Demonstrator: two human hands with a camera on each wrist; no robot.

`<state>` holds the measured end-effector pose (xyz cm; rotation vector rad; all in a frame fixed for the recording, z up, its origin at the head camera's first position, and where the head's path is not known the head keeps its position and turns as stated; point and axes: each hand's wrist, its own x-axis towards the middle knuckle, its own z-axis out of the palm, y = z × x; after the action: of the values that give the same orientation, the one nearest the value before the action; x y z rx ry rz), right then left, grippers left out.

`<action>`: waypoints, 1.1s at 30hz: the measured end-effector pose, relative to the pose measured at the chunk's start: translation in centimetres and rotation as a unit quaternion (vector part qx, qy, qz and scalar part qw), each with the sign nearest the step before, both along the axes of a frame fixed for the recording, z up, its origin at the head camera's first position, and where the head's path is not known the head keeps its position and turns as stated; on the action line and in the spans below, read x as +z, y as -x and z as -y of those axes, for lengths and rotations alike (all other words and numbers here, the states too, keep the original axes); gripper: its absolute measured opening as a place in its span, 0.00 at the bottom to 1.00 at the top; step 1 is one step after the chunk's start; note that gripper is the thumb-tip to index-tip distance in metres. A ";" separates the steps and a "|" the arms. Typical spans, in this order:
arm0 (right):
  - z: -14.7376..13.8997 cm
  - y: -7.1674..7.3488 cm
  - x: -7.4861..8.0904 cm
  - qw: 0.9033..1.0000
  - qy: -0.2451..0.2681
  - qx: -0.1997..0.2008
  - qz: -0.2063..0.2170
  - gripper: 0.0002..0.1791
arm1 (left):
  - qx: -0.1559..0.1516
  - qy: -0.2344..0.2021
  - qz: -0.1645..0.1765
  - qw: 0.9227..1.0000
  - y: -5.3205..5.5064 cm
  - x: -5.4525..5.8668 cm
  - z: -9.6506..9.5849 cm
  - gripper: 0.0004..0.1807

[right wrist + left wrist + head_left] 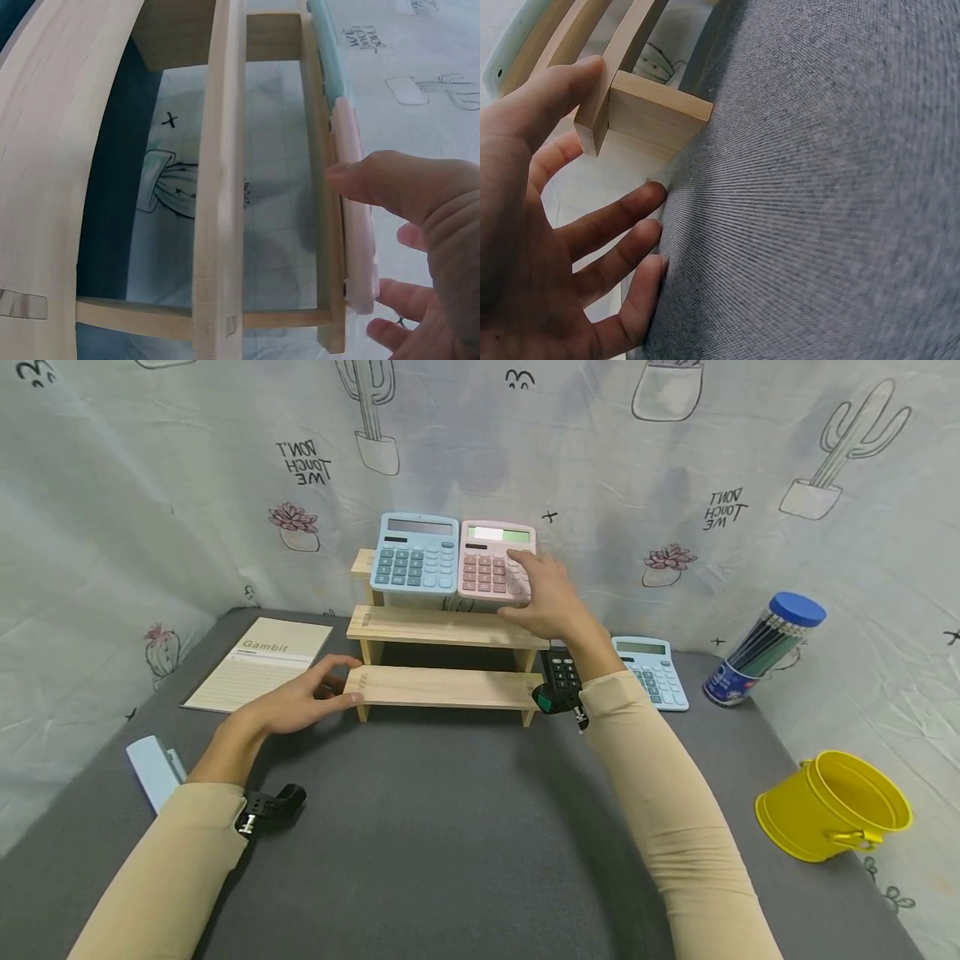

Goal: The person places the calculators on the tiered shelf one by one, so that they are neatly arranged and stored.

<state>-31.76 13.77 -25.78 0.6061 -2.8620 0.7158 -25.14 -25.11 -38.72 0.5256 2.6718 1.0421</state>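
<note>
A three-step wooden shelf (447, 685) stands on the grey table. My left hand (303, 702) pinches the left end of its lowest step between thumb and index finger; the other fingers spread beside it, tips close to the tabletop. On the top step a blue calculator (416, 572) and a pink calculator (480, 578) lean side by side. My right hand (551, 597) reaches over the pink one's right side, fingers extended. In the right wrist view the thumb (360, 180) rests at the top step's front edge, against the pink calculator (356, 225), with other fingertips near its far side.
Left of the shelf lie a Gambit notepad (258, 668) and a light blue stapler (156, 768). A second blue calculator (656, 677) sits behind my right forearm. Farther right stand a blue-lidded tub of pencils (757, 652) and a yellow bucket (810, 814). Patterned fabric hangs behind.
</note>
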 end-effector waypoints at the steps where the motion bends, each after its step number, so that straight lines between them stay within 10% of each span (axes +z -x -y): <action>1: -0.1 0.0 0.0 1.000 -0.004 0.000 0.006 0.53 | 0.001 0.002 0.001 1.000 0.0 0.1 0.0 0.36; 33: -9.0 -2.7 -1.7 0.999 -0.020 -0.023 -0.043 0.49 | -0.001 -0.011 0.011 1.000 0.0 0.1 0.0 0.36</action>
<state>-29.08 22.73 -27.45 0.5601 -2.8069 0.6111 -25.17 -25.06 -38.58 0.5176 2.6429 1.0716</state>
